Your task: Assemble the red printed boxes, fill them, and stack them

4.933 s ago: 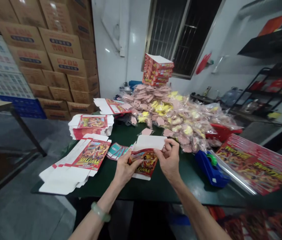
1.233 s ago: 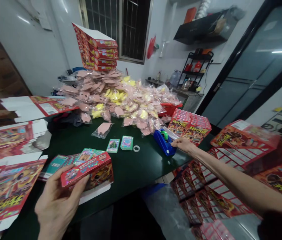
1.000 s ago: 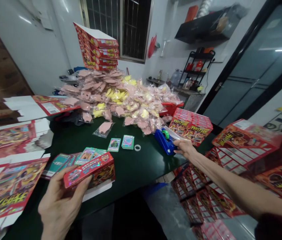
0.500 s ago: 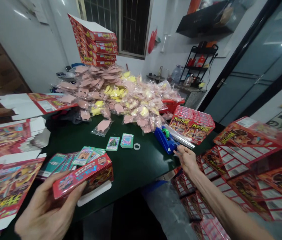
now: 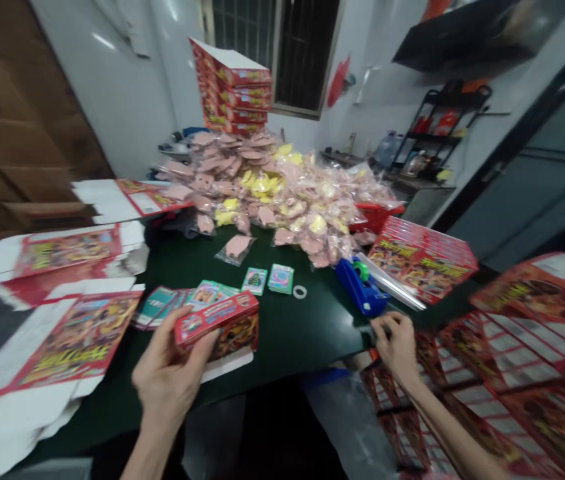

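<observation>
My left hand (image 5: 172,367) is wrapped round a small red printed carton (image 5: 229,323), holding it tilted above the table's front edge. A white flap sticks out from the carton's lower side. Behind it lie fanned trading cards (image 5: 162,305) with green borders. My right hand (image 5: 396,343) is closed in a pinch just in front of the blue tape dispenser (image 5: 362,290), which carries a green-cored roll. A faint, see-through strip, apparently tape, shows at those fingertips; blur hides its edges.
Bagged pink and yellow pieces (image 5: 272,193) form a heap at the back. Flattened cartons (image 5: 82,333) lie at left. A wrapped carton stack (image 5: 422,257) stands right of the dispenser. A card pile (image 5: 281,279) and a white ring (image 5: 300,292) lie mid-table. More cartons (image 5: 502,353) fill the lower right.
The view has swung left, so everything sits further right. My right hand has come away from the dispenser's front end, towards me. My left hand still holds the carton.
</observation>
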`<control>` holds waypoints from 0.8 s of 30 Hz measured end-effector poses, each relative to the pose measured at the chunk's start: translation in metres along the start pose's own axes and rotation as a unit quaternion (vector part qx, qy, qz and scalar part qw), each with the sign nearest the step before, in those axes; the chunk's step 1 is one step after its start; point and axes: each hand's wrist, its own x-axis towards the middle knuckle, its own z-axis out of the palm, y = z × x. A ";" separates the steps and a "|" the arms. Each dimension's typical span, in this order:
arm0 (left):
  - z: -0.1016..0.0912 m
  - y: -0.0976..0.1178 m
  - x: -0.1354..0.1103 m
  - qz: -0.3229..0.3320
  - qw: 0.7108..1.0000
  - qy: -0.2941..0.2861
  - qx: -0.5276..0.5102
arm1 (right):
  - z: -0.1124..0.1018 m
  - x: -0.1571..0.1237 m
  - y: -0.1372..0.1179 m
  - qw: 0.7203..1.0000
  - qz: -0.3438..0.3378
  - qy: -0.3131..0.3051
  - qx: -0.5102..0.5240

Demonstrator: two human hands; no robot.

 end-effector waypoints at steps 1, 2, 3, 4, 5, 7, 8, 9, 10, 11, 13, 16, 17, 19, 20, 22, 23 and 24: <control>0.000 -0.001 0.000 0.013 1.000 -0.003 0.000 | 0.002 -0.012 -0.015 0.999 -0.029 -0.024 0.009; -0.001 -0.001 -0.001 0.020 1.000 -0.008 -0.001 | 0.004 -0.025 -0.032 0.996 -0.062 -0.058 0.024; -0.001 -0.001 -0.001 0.023 1.000 -0.015 -0.003 | 0.007 -0.037 -0.052 0.990 -0.099 -0.097 0.041; -0.002 -0.001 -0.002 0.024 0.999 -0.020 -0.005 | 0.010 -0.049 -0.074 0.978 -0.146 -0.139 0.062; -0.002 -0.002 -0.003 0.025 0.999 -0.027 -0.006 | 0.014 -0.059 -0.097 0.964 -0.190 -0.162 0.087; -0.003 -0.002 -0.004 0.033 0.999 -0.035 -0.004 | 0.025 -0.078 -0.143 0.942 -0.223 -0.196 0.154; -0.004 -0.002 -0.005 0.039 0.999 -0.037 -0.002 | 0.031 -0.085 -0.164 0.933 -0.207 -0.217 0.198; -0.004 -0.003 -0.006 0.044 0.998 -0.039 0.000 | 0.038 -0.092 -0.182 0.923 -0.171 -0.239 0.248; -0.004 -0.003 -0.006 0.046 0.998 -0.041 0.001 | 0.045 -0.097 -0.197 0.910 -0.128 -0.258 0.298; -0.004 -0.003 -0.007 0.047 0.998 -0.043 0.003 | 0.051 -0.101 -0.208 0.895 -0.082 -0.273 0.343; -0.004 -0.002 -0.007 0.047 0.998 -0.043 0.003 | 0.063 -0.107 -0.221 0.870 -0.006 -0.282 0.404; -0.004 0.000 -0.008 0.047 0.998 -0.044 -0.009 | 0.076 -0.112 -0.224 0.856 0.060 -0.277 0.433; -0.004 0.001 -0.008 0.048 0.998 -0.043 -0.012 | 0.079 -0.113 -0.223 0.853 0.074 -0.275 0.437; -0.004 0.001 -0.009 0.052 0.998 -0.044 -0.012 | 0.083 -0.114 -0.221 0.850 0.098 -0.274 0.439; -0.004 0.001 -0.010 0.054 0.997 -0.044 -0.010 | 0.084 -0.115 -0.220 0.850 0.107 -0.272 0.438; -0.005 -0.001 -0.011 0.060 0.997 -0.047 -0.006 | 0.086 -0.116 -0.220 0.853 0.122 -0.263 0.434; -0.005 -0.002 -0.011 0.063 0.997 -0.048 -0.002 | 0.087 -0.117 -0.221 0.856 0.127 -0.258 0.430; -0.006 -0.002 -0.011 0.068 0.997 -0.048 0.004 | 0.088 -0.118 -0.221 0.858 0.130 -0.254 0.427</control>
